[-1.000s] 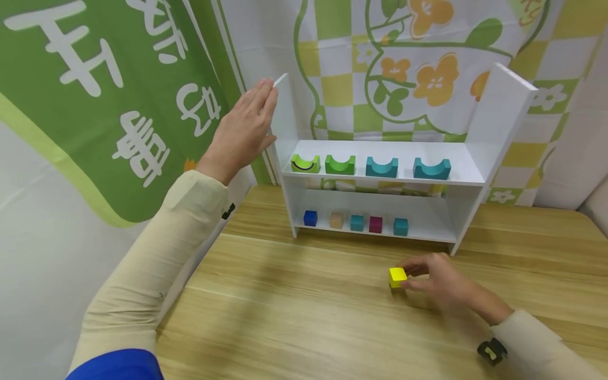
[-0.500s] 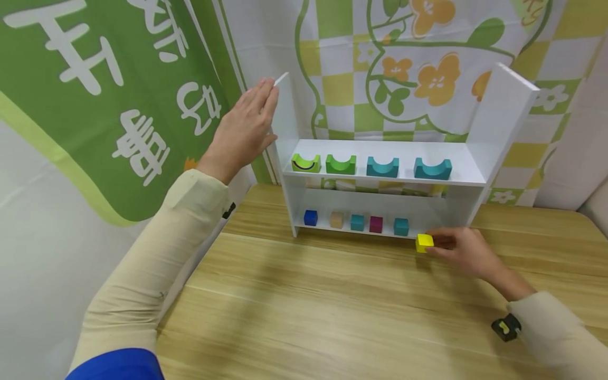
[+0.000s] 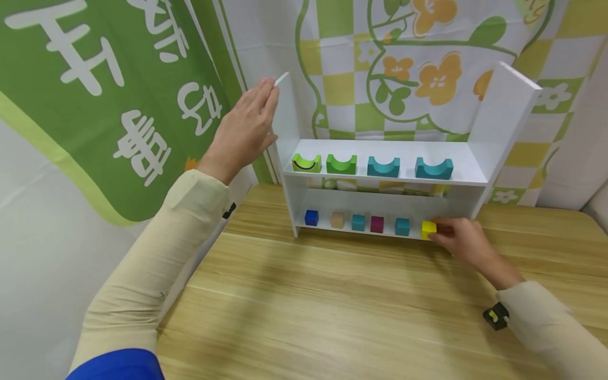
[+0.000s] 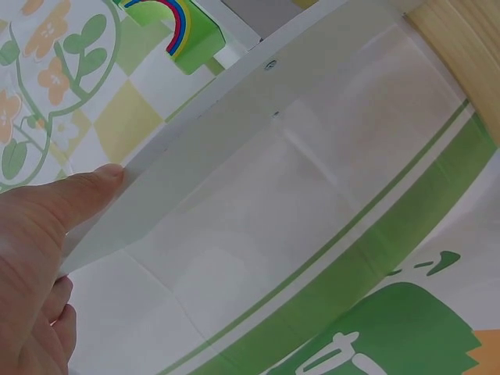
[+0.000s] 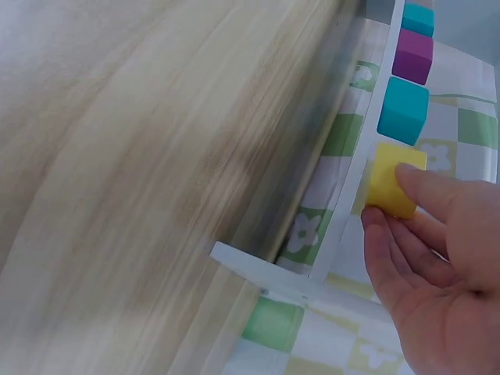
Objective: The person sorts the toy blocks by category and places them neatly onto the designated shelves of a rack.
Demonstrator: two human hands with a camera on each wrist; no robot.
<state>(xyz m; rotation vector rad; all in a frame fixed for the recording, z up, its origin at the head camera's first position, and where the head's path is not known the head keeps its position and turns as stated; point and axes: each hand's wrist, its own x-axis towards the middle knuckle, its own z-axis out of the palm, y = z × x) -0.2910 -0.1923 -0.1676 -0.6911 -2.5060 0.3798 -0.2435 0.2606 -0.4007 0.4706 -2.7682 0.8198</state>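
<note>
A white two-tier shelf (image 3: 385, 182) stands on the table, and my left hand (image 3: 244, 126) grips its left side panel near the top. In the left wrist view the thumb (image 4: 94, 187) lies along the panel's edge, with the other fingers by the panel's corner, partly hidden. Between thumb and fingers, my right hand (image 3: 463, 240) pinches a yellow cube (image 3: 428, 230) at the front of the lower tier's right end. Left of it, apart, sits a teal cube (image 3: 401, 227). A maroon cube (image 3: 377, 224), another teal cube (image 3: 358, 222), a beige cube (image 3: 337, 220) and a blue cube (image 3: 311, 217) continue the row.
The upper tier bears several arch-shaped blocks: a light green arch (image 3: 306, 163) with a coloured stripe, a green arch (image 3: 341, 164) and two teal ones. Patterned cloth (image 3: 332, 89) hangs behind the shelf. Wooden tabletop (image 3: 294, 295) stretches out in front.
My right hand has carried the yellow cube from above the table, right and back, to the lower tier beside the teal cube. The left hand has stayed on the side panel.
</note>
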